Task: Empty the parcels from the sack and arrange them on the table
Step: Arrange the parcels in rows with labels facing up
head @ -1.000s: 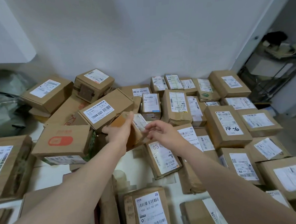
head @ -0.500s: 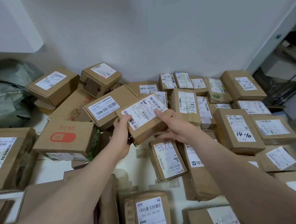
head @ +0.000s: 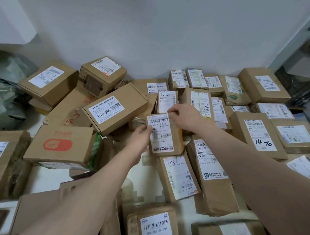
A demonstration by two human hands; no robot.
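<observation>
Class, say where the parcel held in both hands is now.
Head view, centre: the parcel is just right of the 12V4A-5525 box, just beyond the handwritten-label parcel.

Light was even and soft, diffuse from overhead, with no single source in view. The white wall (head: 164, 36) was moderately bright and nowhere blown out. Shadows were faint and short, pooled in the gaps between cartons. Label print on the held parcel (head: 165, 134) was sharp and legible. Wide-angle bending was strong at the edges: the leftmost carton (head: 5, 161) was stretched. The right forearm (head: 280, 191) was soft and smeared low in frame. The grey-green sack (head: 4, 100) sat dim and murky.
</observation>
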